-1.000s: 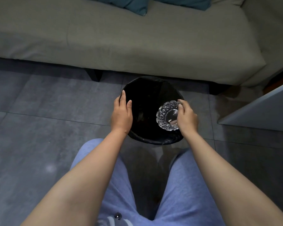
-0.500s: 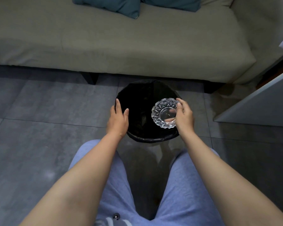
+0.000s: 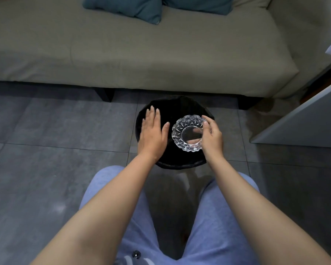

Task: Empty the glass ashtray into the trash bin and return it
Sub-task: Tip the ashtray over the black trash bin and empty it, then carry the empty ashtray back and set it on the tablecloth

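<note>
- The right hand [image 3: 212,137] holds the glass ashtray [image 3: 188,133] by its right rim, fingers [image 3: 206,119] curled over the edge, keeping it above the trash bin [image 3: 141,119] so anything falling lands inside.
- The left hand [image 3: 153,134] hangs flat over the bin's left side, fingers spread wide, holding nothing.
- The ashtray is clear, round, thick cut glass with a scalloped, faceted rim; it looks empty.
- The bin is round, lined in glossy black, on grey floor tiles [image 3: 55,127].
</note>
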{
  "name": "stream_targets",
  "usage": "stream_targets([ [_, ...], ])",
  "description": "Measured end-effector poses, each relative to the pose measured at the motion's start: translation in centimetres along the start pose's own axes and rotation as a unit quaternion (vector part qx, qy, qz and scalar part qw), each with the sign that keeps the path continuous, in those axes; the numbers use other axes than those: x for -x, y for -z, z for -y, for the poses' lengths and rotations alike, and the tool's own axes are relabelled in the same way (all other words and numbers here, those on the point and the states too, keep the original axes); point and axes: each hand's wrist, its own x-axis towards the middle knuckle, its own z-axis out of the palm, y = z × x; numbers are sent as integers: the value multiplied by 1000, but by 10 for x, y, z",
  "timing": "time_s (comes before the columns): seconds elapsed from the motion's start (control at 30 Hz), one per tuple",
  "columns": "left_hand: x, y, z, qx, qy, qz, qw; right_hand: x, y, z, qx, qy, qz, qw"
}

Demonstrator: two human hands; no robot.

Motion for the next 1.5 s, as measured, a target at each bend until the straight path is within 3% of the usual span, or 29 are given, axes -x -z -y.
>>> stream_targets([
  [0.07,-5,-2,-17,128,33,25,991,2,-5,3,-45,4,3,999],
  [0.17,-5,-4,-37,354,126,37,926,3,-13,7,-94,-3,15,995],
  [0.3,-3,-4,-50,474,185,-8,861,9,-17,15,-88,-11,20,996],
  [0.43,-7,-11,-50,485,190,-32,853,8,-21,13,-150,-62,34,986],
  [0.57,-12,-17,-51,487,196,-36,851,6,-20,18,-195,-59,17,979],
  [0.73,-18,23,-88,498,216,-37,839,18,-6,73,-226,-97,7,969],
  [1.23,-6,254,-345,516,227,50,824,102,130,368,-249,-92,-87,960],
  [1.5,22,313,-462,513,193,111,829,155,217,456,-246,-62,-172,952],
])
